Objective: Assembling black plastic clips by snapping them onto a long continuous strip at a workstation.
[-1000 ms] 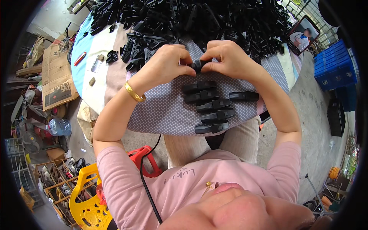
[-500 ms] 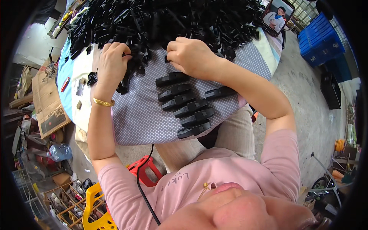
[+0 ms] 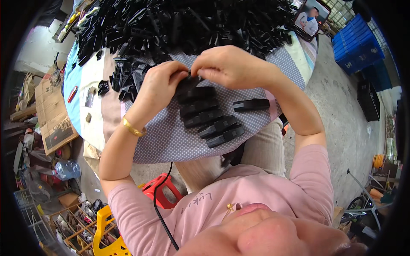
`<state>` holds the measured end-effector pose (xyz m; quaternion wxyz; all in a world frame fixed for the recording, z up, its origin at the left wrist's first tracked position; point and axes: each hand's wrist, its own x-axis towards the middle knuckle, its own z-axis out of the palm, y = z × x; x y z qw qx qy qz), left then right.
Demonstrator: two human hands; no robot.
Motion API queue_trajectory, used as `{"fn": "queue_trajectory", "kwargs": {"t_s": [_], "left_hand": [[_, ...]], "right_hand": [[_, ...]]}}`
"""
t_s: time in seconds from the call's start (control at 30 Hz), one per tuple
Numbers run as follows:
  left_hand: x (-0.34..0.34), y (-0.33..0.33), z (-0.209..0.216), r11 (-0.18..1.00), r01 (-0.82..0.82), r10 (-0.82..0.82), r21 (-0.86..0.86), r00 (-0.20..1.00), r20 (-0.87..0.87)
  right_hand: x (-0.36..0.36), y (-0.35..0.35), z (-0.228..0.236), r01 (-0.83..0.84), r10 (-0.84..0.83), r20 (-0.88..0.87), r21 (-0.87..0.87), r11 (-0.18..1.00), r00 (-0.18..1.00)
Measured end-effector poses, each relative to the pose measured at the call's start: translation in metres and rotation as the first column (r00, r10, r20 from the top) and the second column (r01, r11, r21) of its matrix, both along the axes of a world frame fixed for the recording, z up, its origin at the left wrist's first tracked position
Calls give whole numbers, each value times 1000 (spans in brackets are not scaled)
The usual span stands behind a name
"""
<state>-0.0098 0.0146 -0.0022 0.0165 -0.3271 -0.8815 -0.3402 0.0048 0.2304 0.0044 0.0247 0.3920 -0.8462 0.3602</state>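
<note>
Above the table's patterned cloth my hands meet, fingertips almost touching. My left hand (image 3: 159,83) is closed, thumb and fingers pinching a black plastic part (image 3: 187,84) that is dark and partly hidden. From the right, my right hand (image 3: 228,67) comes in closed, its fingertips at the top end of the same part; whether it grips a second small piece cannot be seen. Just below lie several black plastic pieces (image 3: 204,117) in a staggered row. A single similar black piece (image 3: 252,105) lies apart, to the right of the row.
A large heap of black plastic parts (image 3: 171,27) covers the far side of the table. A smaller pile (image 3: 124,76) lies left of my left hand. A phone (image 3: 311,20) stands at the far right, and a red lighter-like object (image 3: 73,94) lies at the left edge.
My left hand has moved right from the small pile, and my right hand slightly right and nearer, so they now meet over the row. The row and cloth have shifted slightly right.
</note>
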Motion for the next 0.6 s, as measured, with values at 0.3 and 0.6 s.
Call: {"fn": "queue_trajectory", "kwargs": {"t_s": [0.3,0.6], "left_hand": [[-10,-18,14,995,-100,93,-17,962,-257],[14,3,17,988,-84,98,-128,990,105]], "right_hand": [[-5,-8,-11,287,-256,144,-262,922,956],[-4,-10,-22,220,-214,-172,17,975,962]]}}
